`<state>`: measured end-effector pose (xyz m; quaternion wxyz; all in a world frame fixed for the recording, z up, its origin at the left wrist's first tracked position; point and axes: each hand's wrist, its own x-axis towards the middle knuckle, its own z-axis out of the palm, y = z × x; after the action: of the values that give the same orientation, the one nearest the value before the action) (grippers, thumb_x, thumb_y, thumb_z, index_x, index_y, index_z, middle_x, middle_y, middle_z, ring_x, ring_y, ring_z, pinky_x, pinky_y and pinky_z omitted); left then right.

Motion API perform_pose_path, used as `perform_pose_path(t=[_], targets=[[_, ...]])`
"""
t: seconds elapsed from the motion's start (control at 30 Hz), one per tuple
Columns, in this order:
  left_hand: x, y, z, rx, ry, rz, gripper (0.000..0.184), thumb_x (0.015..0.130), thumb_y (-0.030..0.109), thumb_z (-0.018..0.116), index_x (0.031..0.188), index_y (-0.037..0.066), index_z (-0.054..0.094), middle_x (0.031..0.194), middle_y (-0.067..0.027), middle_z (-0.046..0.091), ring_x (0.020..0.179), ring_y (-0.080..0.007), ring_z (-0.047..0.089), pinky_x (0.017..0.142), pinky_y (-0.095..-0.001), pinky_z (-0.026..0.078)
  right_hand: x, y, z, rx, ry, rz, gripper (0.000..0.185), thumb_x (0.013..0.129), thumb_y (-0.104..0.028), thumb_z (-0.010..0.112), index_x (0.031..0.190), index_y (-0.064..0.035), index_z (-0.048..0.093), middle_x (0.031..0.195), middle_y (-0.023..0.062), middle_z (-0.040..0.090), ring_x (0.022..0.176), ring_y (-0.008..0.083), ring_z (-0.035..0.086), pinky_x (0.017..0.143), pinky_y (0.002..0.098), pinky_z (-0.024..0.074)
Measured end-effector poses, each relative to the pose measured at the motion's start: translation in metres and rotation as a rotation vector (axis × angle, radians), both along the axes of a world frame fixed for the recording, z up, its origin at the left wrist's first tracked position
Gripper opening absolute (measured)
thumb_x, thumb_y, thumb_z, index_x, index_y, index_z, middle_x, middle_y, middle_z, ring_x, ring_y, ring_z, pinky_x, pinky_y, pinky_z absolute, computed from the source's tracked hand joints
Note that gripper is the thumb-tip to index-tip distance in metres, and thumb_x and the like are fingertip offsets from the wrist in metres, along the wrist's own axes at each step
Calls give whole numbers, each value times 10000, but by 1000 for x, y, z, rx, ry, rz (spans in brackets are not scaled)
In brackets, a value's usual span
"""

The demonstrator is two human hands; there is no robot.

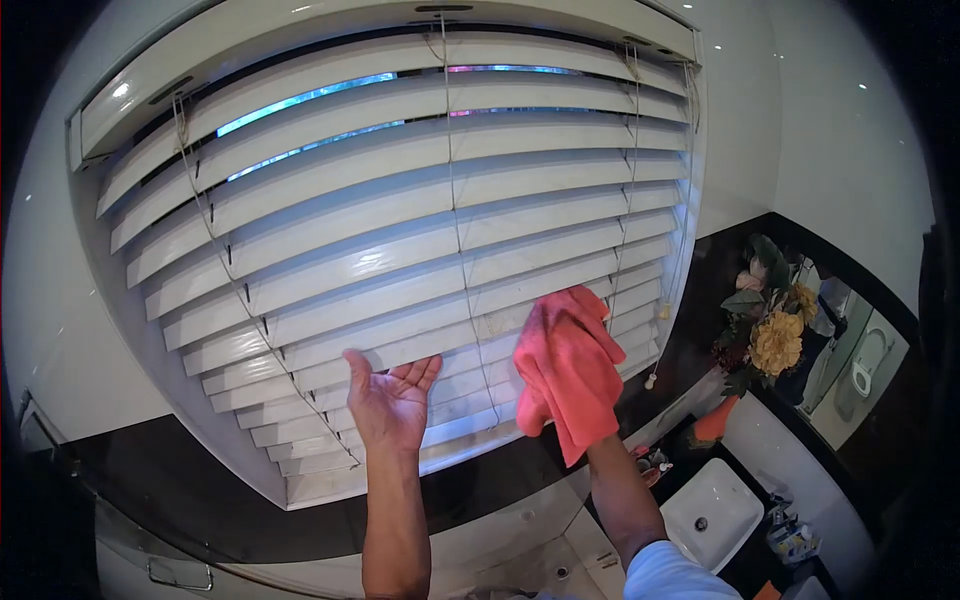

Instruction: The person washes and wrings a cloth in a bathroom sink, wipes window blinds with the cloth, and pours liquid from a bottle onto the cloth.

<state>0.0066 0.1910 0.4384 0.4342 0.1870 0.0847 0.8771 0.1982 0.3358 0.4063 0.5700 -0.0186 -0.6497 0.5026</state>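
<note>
A white slatted blind (380, 262) covers the window, its cords hanging down across the slats. My left hand (392, 408) is palm up at the lower slats, thumb spread away from the fingers. Its fingertips meet the lower edge of one slat, and nothing is gripped between thumb and fingers. A coral-pink cloth (568, 370) drapes over my right hand and hides its fingers. With it, my right hand presses at the lower right slats, near some brownish marks. Only the right forearm (622, 490) shows below the cloth.
To the right, artificial flowers (775, 342) stand before a mirror (858, 360) that reflects a toilet. Below are a white basin (712, 515) and several small items on a dark counter. A pull-cord knob (651, 381) hangs right of the blind. Dark tile borders the window.
</note>
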Motion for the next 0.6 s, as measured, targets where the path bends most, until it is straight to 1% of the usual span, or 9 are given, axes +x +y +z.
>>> perform_pose_path(t=[0.07, 0.3, 0.33, 0.37, 0.43, 0.5, 0.53, 0.57, 0.6], targets=[[-11, 8, -2, 54, 194, -71, 548, 960, 446, 478, 1256, -15, 454, 1160, -295, 588, 1056, -416, 610, 932, -526, 482, -14, -1, 13, 148, -90, -48, 506, 901, -271, 576, 1303, 15, 461, 1124, 121, 602, 1032, 170, 593, 906, 283, 447], [-18, 17, -5, -108, 189, -53, 435, 1004, 334, 407, 1263, -13, 450, 1189, -276, 586, 1064, -430, 606, 954, -554, 481, -43, -16, 51, 1091, -569, -507, 521, 891, -259, 580, 1323, 4, 459, 1055, 97, 642, 973, 118, 622, 858, 240, 474], [-17, 15, -2, -104, 160, -50, 429, 1002, 326, 414, 1264, -12, 450, 1190, -278, 584, 1071, -435, 600, 957, -558, 478, -44, -3, 34, 1089, -576, -503, 521, 891, -259, 580, 1323, 4, 459, 1055, 97, 642, 973, 118, 622, 858, 240, 474], [-18, 14, 0, -95, 134, -43, 424, 1000, 319, 421, 1266, -11, 449, 1190, -281, 583, 1079, -441, 594, 959, -561, 475, -47, 4, 18, 627, -622, -180, 552, 872, -254, 600, 1332, 9, 447, 1150, 110, 592, 1090, 157, 561, 931, 264, 441], [-21, 12, -6, -80, 162, -51, 424, 1000, 314, 424, 1268, -14, 443, 1204, -291, 569, 1091, -443, 586, 962, -563, 473, -40, -2, 21, 159, -638, 136, 584, 853, -249, 621, 1342, 13, 436, 1245, 124, 541, 1207, 195, 500, 1003, 288, 408], [-20, 11, -8, -59, 191, -57, 424, 1000, 310, 426, 1271, -17, 438, 1218, -302, 555, 1103, -445, 578, 964, -566, 470, -24, -12, 35, 1041, -630, -449, 661, 809, -276, 673, 1344, 25, 428, 1239, 133, 538, 1243, 218, 471, 1073, 329, 346], [-18, 11, -7, -85, 170, -51, 428, 999, 313, 427, 1272, -18, 435, 1221, -307, 550, 1101, -445, 579, 966, -569, 468, -24, -9, 30, 1043, -630, -444, 661, 809, -276, 673, 1344, 25, 428, 1239, 133, 538, 1243, 218, 471, 1073, 329, 346], [-17, 10, -6, -112, 149, -46, 432, 998, 316, 428, 1273, -19, 432, 1224, -312, 546, 1098, -445, 581, 967, -573, 465, -26, -3, 18, 644, -512, -174, 689, 804, -269, 678, 1359, 32, 403, 1274, 135, 513, 1267, 227, 444, 1090, 339, 325], [-18, 10, -8, -114, 144, -44, 432, 998, 316, 428, 1273, -19, 432, 1224, -312, 546, 1098, -445, 581, 967, -573, 465, -32, 2, 11, 576, -447, 26, 713, 811, -258, 676, 1384, 29, 362, 1314, 128, 481, 1288, 224, 416, 1104, 342, 302]])
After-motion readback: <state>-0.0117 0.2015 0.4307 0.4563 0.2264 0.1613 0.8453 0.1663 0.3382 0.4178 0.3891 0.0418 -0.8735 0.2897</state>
